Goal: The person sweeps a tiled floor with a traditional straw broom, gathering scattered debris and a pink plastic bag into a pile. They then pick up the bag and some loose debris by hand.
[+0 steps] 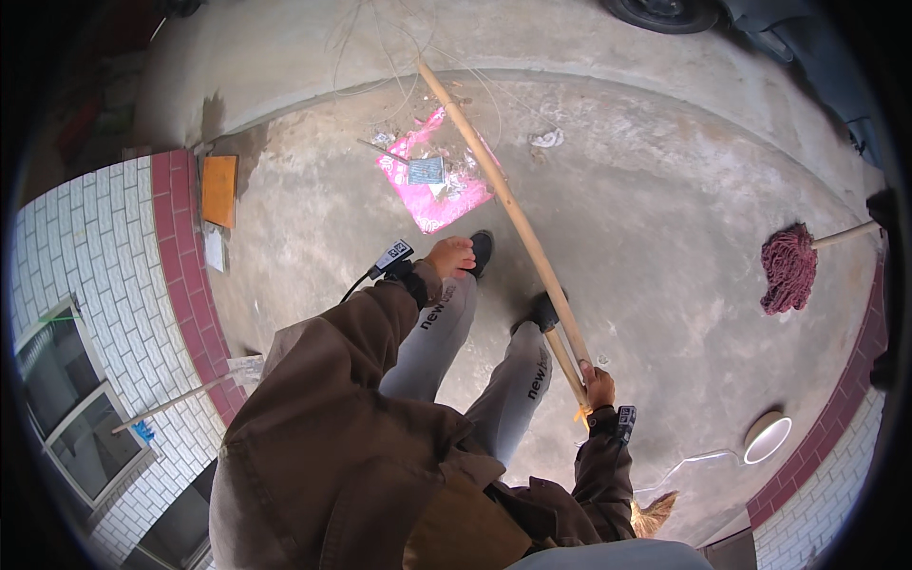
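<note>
My right hand (598, 385) is closed around a long wooden pole (499, 185) that slants away over the concrete floor. Thin looping wires (420, 53) spread about the pole's far end; whether they are fixed to it is unclear. A second, thinner stick (566, 367) with a yellow-orange tie runs beside the same hand, and I cannot tell if it is gripped too. Above my left shoe hangs my left hand (452, 258), empty, its fingers loosely bent. Ahead lies a pink patterned sheet (431, 210) bearing debris and a ribbed grey-blue rectangular piece (426, 171), partly crossed by the pole.
A maroon string mop (789, 269) lies at the right, near a white-rimmed round container (767, 437). Straw broom bristles (652, 514) show behind my right sleeve. An orange board (219, 191) leans by the left tiled wall (107, 221). A vehicle wheel (666, 11) stands beyond a low concrete step.
</note>
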`<state>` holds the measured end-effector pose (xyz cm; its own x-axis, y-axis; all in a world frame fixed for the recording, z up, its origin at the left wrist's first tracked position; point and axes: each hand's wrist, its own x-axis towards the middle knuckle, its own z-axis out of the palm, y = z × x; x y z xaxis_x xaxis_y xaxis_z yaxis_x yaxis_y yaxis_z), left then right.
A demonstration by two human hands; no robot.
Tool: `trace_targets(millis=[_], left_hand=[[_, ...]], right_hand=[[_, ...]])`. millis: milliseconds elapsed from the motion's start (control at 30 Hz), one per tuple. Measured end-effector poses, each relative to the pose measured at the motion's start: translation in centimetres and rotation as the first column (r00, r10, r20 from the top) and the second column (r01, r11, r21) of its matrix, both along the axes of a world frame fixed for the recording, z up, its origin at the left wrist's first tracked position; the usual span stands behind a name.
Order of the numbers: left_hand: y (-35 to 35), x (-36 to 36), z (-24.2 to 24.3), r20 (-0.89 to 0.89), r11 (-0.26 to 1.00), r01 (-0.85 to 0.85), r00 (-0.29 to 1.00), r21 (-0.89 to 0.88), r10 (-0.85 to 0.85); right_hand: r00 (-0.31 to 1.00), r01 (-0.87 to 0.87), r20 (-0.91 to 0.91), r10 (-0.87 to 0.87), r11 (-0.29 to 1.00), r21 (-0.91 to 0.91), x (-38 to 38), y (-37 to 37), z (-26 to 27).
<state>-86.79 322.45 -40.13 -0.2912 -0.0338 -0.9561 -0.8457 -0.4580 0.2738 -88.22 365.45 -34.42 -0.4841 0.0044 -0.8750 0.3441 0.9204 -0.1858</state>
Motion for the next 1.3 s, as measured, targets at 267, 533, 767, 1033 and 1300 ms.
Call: trace_targets(millis=[267, 533, 767, 1033, 1300], left_hand=[[-3.2, 2.4, -1.9, 0.013, 1.000, 0.003, 1.000, -0.025, -0.002], [-5.9, 3.4, -4.0, 0.071, 0.996, -0.045, 0.996, -0.073, 0.051], [-5.9, 4.6, -6.3, 0.092, 0.997, -0.044, 0.994, -0.064, 0.050], [-8.3, 5.8, -4.0, 0.081, 0.989, -0.090, 0.992, -0.116, 0.100], [-14.4, 5.7, 4.1, -0.031, 0.948, -0.212, 0.977, -0.237, 0.211]], right_hand=[[0.997, -0.027, 0.081, 0.022, 0.998, 0.063, 0.7, 0.1, -4.8], [0.994, -0.081, 0.077, 0.076, 0.995, 0.063, 0.0, -1.0, -8.3], [0.988, -0.147, 0.060, 0.144, 0.988, 0.048, -0.3, -2.0, -11.0], [0.997, -0.076, -0.004, 0.076, 0.987, -0.141, -2.4, -6.4, -10.9], [0.995, -0.054, -0.098, 0.025, 0.952, -0.302, -4.0, -10.9, -3.0]])
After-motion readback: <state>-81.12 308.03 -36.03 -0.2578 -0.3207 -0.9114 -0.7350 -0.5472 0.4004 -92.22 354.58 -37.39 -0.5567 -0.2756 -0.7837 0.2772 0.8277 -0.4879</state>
